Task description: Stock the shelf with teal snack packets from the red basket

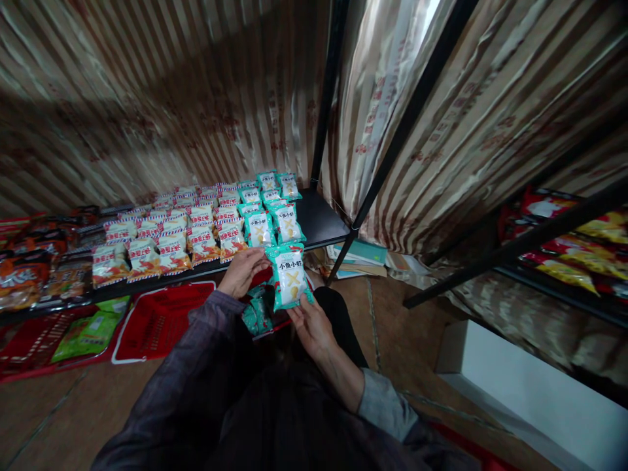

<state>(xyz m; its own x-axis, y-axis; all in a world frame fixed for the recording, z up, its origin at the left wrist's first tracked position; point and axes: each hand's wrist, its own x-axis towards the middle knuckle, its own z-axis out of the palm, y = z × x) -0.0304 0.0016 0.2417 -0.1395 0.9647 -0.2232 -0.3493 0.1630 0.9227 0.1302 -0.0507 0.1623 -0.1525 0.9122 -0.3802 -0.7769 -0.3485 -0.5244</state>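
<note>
A teal and white snack bag [290,276] is held upright in front of me, its printed face towards me. My left hand [243,271] pinches it at the upper left edge. Along the bottom right, my right hand [313,326] grips the same bag with the thumb in front. Just beyond it, matching teal snack bags [258,229] stand in rows on the black shelf [321,219]. Orange and white snack bags [173,251] fill the rows to their left. Below my hands, more teal bags [256,315] lie in a container that my arms partly hide.
Red baskets [161,320] sit on the floor at left, one holding green packets [91,335]. Dark posts [387,171] rise at the shelf's right end, near stacked books [360,255]. A white box [530,386] and another stocked shelf [564,288] are at right.
</note>
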